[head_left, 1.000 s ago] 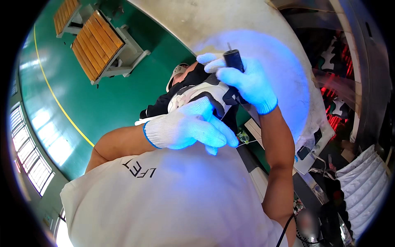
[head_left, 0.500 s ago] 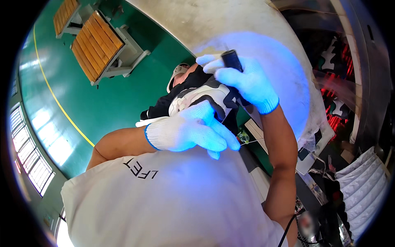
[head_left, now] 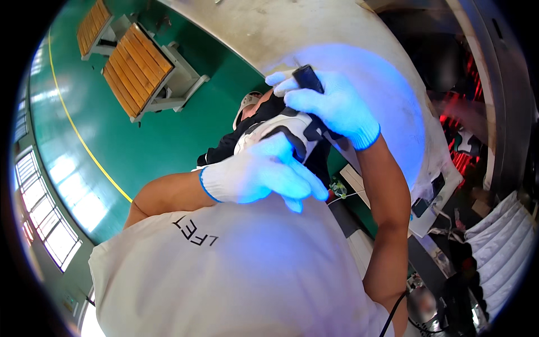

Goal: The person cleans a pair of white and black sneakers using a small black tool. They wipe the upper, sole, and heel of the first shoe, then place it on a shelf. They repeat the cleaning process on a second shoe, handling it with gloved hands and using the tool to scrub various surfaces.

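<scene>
My right hand (head_left: 339, 106), in a white knit glove, is closed around a black cylinder-shaped tool (head_left: 307, 78) whose end stands out above the thumb. Below that hand lies a white, grey and black patterned piece (head_left: 275, 126) that looks like a shoe upper. My left hand (head_left: 255, 173), gloved in the same way, is in front of its lower edge and partly covers it. The left fingers are extended and apart, pointing right, with nothing visible between them. Blue light falls on both gloves. Whether the right hand also grips the patterned piece is hidden.
A pale worktable (head_left: 387, 101) with a blue-lit patch stretches behind my right hand. At right is a machine opening with red glowing bars (head_left: 457, 149) and similar patterned pieces. Another person in a pale cap (head_left: 250, 101) is beyond my hands. Slatted wooden carts (head_left: 137, 67) stand on the green floor.
The view has shifted slightly. My right hand and the black tool sit a little further left and tilt more. My left hand keeps nearly the same pose.
</scene>
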`<state>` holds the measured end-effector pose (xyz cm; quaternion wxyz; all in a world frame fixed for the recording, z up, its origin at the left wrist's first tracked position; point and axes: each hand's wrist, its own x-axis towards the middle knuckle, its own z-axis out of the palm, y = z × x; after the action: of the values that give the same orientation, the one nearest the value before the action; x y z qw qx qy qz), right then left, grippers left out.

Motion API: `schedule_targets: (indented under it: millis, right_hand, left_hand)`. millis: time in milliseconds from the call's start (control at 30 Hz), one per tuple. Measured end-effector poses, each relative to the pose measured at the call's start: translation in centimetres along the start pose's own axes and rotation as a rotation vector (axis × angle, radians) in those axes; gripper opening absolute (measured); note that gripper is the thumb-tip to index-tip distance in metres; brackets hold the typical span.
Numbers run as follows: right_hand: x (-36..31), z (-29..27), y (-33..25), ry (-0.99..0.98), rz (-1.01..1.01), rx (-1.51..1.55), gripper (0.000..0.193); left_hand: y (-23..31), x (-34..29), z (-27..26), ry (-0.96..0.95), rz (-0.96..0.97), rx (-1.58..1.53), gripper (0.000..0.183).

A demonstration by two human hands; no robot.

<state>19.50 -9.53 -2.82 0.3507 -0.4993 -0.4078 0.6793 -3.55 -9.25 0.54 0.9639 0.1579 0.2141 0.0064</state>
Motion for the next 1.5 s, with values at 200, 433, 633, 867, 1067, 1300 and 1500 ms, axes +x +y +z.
schedule_targets:
  millis: [200,433,633,867,1067,1300,1500]
  right_hand:
    - [-1.0,-0.4,3.3,0.144,-0.232,0.494,0.048]
    - [-1.4,0.2,2.5,0.139,-0.290,0.098,0.024]
    - [-2.9,0.2,1.7,0.190,-0.194,0.272,0.039]
    - [-1.9,-1.8,0.8,0.131,0.040,0.266,0.047]
    - [-1.4,-0.5,-0.3,0.099,0.048,-0.012,0.040]
    - [-1.2,0.0,-0.8,0.049,-0.003,-0.133,0.040]
    - [-3.7,0.1,0.3,0.226,0.049,0.132,0.047]
  left_hand:
    - [0.2,-0.7,-2.5,-0.064,-0.016,-0.340,0.063]
    - [1.0,-0.1,-0.6,-0.029,0.040,-0.073,0.098]
    - [-0.9,0.2,3.7,0.175,-0.022,0.401,0.098]
    - [-2.3,1.7,5.1,0.198,-0.260,0.836,0.045]
    - [-0.9,1.4,4.7,0.140,-0.256,0.859,0.043]
    - [-2.1,1.3,3.1,0.098,-0.235,1.100,0.032]
    - [-2.8,1.0,2.5,0.054,-0.141,1.205,0.034]
